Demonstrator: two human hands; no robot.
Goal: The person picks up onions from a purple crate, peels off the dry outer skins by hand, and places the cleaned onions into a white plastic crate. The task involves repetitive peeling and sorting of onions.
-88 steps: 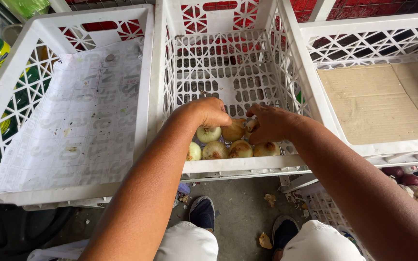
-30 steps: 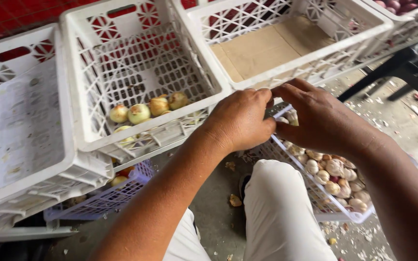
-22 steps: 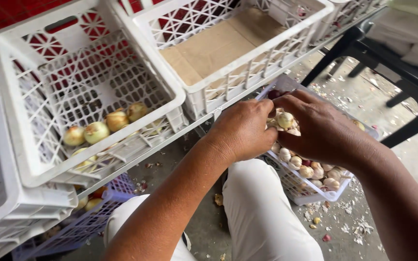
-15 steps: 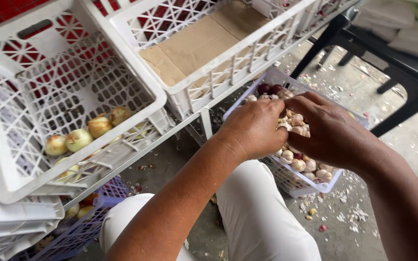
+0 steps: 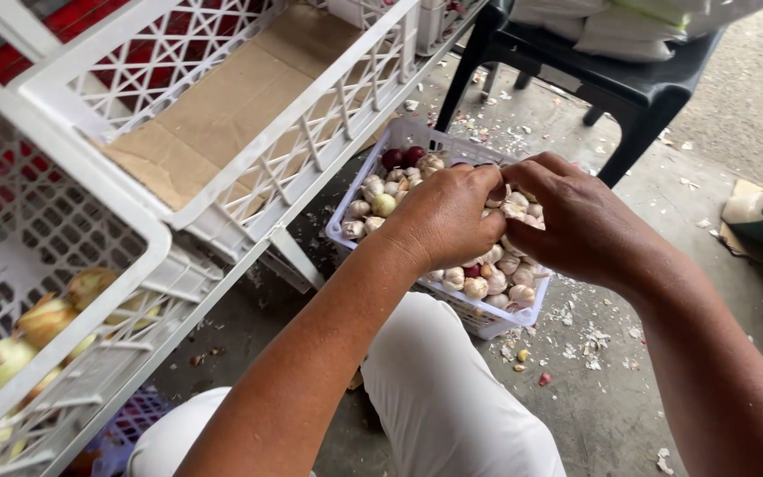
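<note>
- Garlic bulb (image 5: 514,207), pale and papery, sits pinched between both hands of a person crouched over a low white basket (image 5: 351,237) on a concrete floor.
- Left hand (image 5: 446,218) curls over the bulb from the near side, fingers folded down, thumb and fingertips closed against it.
- Right hand (image 5: 580,221) meets it from the far side, its fingers hooked over the top of the same bulb; most of the bulb is hidden between the two hands.
- Both hands hover just above the basket, which is heaped with more garlic bulbs (image 5: 487,281) and, at its far end, two dark red onions (image 5: 404,157).
- Loose papery skins (image 5: 589,340) litter the floor just beside the basket's near corner.
- Up and to the left, a white lattice crate (image 5: 328,115) lined with brown cardboard (image 5: 214,115) rests on a rack, well clear of the hands.
- Beside it, at the left edge, another white crate (image 5: 147,243) holds several peeled yellowish onions (image 5: 41,322).
- Beyond the basket stands a black plastic chair (image 5: 638,97) stacked with pale sacks (image 5: 629,26).
- White trouser-clad knees (image 5: 452,389) of the person fill the lower middle of the view.
</note>
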